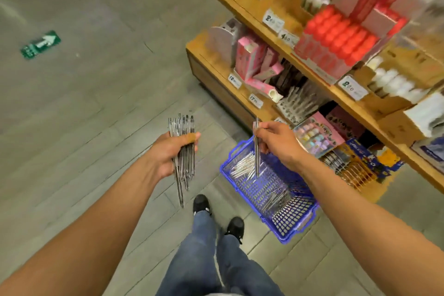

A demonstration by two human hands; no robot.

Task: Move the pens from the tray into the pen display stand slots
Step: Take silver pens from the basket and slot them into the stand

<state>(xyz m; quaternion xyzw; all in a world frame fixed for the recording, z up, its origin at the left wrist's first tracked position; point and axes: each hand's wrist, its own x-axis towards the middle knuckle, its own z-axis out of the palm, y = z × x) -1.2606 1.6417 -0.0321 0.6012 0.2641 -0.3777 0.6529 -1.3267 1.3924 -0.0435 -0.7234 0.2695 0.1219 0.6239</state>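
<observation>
Grey plank floor [96, 103] of a shop, wooden shelves [276, 29] of boxed stationery at one to three o'clock. Blue tray [300, 221] down on the floor at five o'clock, loose pens [242, 166] still lying inside in two heaps. Left hand [168, 154] wrapped around a thick bundle of pens [183, 151], tips pointing down. Right hand [274, 142] above the tray, pinching a single pen [257, 149] upright. Judged early to midway: plenty gathered, plenty left, none seen slotted. Display stand not clearly identifiable among the blurred shelves.

Even indoor light, blurred shelves [336, 38] at right, wide-angle edge bending
</observation>
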